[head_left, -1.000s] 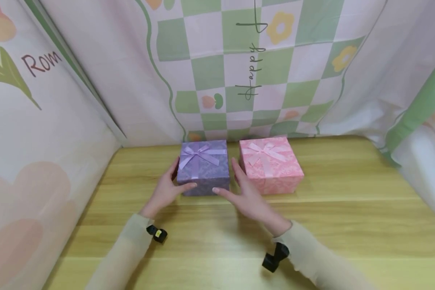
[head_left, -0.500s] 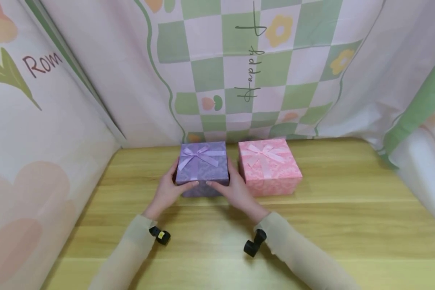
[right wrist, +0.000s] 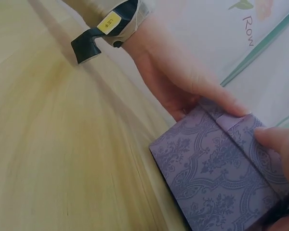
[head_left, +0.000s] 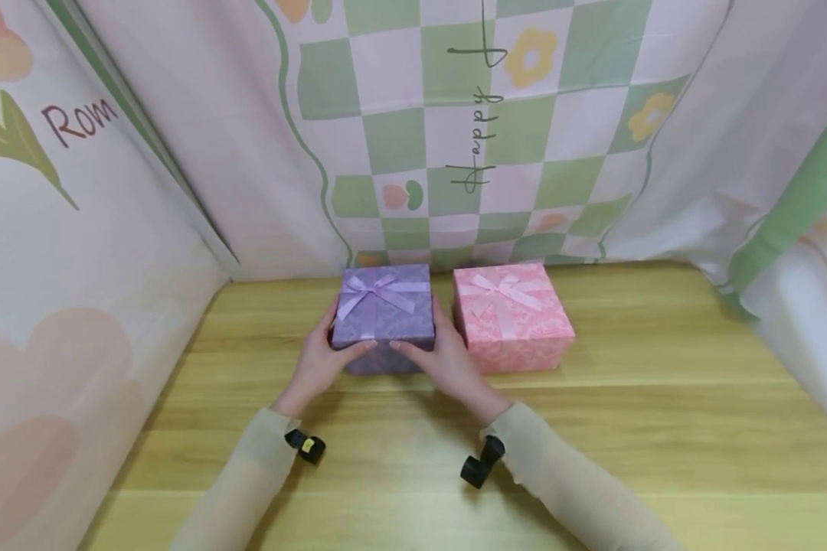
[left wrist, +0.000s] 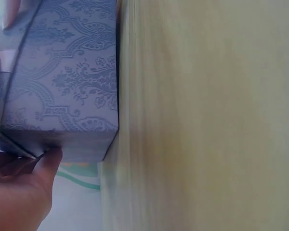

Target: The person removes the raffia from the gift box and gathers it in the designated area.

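Observation:
A purple patterned gift box (head_left: 386, 363) with a ribboned lid (head_left: 406, 322) stands at the back of the table, its lilac bow (head_left: 377, 289) on top. My left hand (head_left: 313, 361) holds the lid from the left, thumb on its front edge. On the other side, my right hand (head_left: 455, 366) grips it with the thumb likewise in front. Both thumbs nearly meet. In the left wrist view, fingertips (left wrist: 49, 161) press at the lid's lower rim, where a dark seam shows. Most right fingers are hidden behind the box's side in the head view.
A pink gift box (head_left: 517, 317) with a bow stands just to the right, close beside my right hand. Behind both boxes hangs a green and white checked curtain (head_left: 393, 138). The wooden table (head_left: 386, 474) stretches toward me.
My right hand has moved left and closed in on the purple box's lid, thumb now on its front. Over the last half second the lid has risen slightly.

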Action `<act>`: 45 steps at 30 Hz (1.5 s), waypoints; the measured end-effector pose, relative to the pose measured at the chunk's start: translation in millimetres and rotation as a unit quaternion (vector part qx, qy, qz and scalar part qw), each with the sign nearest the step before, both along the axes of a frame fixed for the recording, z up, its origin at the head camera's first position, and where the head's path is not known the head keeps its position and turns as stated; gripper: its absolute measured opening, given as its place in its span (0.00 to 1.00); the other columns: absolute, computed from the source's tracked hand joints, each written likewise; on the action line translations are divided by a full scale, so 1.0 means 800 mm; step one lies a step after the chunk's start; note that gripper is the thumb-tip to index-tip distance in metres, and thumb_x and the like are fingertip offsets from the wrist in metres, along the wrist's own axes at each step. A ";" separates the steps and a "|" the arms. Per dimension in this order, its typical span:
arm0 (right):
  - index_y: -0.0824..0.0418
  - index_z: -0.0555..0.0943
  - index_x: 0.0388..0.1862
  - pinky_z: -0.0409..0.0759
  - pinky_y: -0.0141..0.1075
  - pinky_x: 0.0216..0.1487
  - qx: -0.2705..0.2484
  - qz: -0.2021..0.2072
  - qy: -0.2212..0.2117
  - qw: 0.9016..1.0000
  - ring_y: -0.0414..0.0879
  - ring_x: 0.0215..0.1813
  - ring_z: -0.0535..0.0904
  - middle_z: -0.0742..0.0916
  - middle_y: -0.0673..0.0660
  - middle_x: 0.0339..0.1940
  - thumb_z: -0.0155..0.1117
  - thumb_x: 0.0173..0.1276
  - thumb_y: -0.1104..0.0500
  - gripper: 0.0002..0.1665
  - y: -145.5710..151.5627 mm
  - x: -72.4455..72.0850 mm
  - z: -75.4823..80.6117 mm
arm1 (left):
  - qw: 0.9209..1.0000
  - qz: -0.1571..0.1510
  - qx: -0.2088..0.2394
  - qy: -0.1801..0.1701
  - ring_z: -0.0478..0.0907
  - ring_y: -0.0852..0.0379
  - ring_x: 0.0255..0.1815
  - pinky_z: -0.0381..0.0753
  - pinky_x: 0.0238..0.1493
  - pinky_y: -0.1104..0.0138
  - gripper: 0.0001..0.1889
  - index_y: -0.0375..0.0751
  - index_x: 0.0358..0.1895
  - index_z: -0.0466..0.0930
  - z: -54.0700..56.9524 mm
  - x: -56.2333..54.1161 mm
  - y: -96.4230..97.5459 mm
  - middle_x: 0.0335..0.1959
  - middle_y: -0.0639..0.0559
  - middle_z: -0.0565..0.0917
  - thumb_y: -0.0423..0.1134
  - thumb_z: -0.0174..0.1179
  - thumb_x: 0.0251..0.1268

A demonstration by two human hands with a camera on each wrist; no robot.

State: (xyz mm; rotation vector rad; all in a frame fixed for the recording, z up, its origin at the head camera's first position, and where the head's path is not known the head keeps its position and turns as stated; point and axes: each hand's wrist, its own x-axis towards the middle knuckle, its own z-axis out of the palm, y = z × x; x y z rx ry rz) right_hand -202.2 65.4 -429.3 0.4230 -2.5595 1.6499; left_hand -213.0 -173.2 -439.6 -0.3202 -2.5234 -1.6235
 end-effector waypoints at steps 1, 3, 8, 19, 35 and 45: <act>0.63 0.42 0.84 0.55 0.47 0.77 -0.001 -0.001 -0.001 1.000 0.53 0.80 0.53 0.57 0.63 0.82 0.74 0.66 0.44 0.65 -0.001 0.001 0.001 | 1.000 0.001 0.000 0.001 0.73 0.46 0.66 0.71 0.67 0.54 0.54 0.46 0.83 0.51 0.001 0.000 0.000 0.74 0.39 0.68 0.46 0.77 0.58; 0.64 0.42 0.84 0.55 0.48 0.77 -0.004 -0.001 0.001 1.000 0.53 0.80 0.53 0.57 0.63 0.82 0.74 0.67 0.44 0.65 -0.001 0.001 0.003 | 1.000 0.003 -0.001 0.002 0.72 0.46 0.67 0.70 0.68 0.54 0.53 0.47 0.83 0.51 0.002 0.001 0.000 0.74 0.39 0.67 0.46 0.77 0.59; 0.63 0.43 0.85 0.56 0.48 0.76 -0.012 0.003 0.020 1.000 0.53 0.79 0.56 0.59 0.62 0.82 0.74 0.67 0.46 0.64 -0.001 0.000 0.005 | 1.000 0.004 -0.001 0.005 0.70 0.43 0.69 0.71 0.67 0.52 0.54 0.50 0.83 0.50 0.008 0.004 0.002 0.75 0.38 0.66 0.48 0.76 0.59; 0.62 0.44 0.85 0.57 0.48 0.76 -0.021 -0.002 0.052 0.998 0.53 0.79 0.56 0.57 0.62 0.82 0.74 0.67 0.46 0.63 -0.004 -0.001 0.029 | 0.999 -0.001 0.022 0.044 0.59 0.51 0.76 0.62 0.73 0.56 0.51 0.50 0.82 0.53 0.035 0.001 -0.001 0.79 0.50 0.60 0.44 0.77 0.59; 0.68 0.66 0.76 0.69 0.46 0.70 -0.002 0.005 0.117 0.993 0.54 0.71 0.70 0.72 0.63 0.74 0.64 0.75 0.59 0.35 -0.010 -0.021 0.076 | 0.989 0.040 0.092 0.107 0.62 0.46 0.75 0.58 0.75 0.61 0.31 0.27 0.74 0.64 0.087 -0.005 -0.036 0.74 0.36 0.67 0.31 0.63 0.72; 0.67 0.74 0.71 0.80 0.38 0.58 -0.099 0.046 0.088 0.990 0.55 0.58 0.82 0.79 0.62 0.68 0.67 0.69 0.72 0.32 -0.023 -0.032 0.092 | 0.976 0.119 0.093 0.159 0.76 0.42 0.64 0.71 0.68 0.58 0.24 0.26 0.64 0.76 0.091 -0.003 -0.053 0.60 0.33 0.80 0.21 0.65 0.65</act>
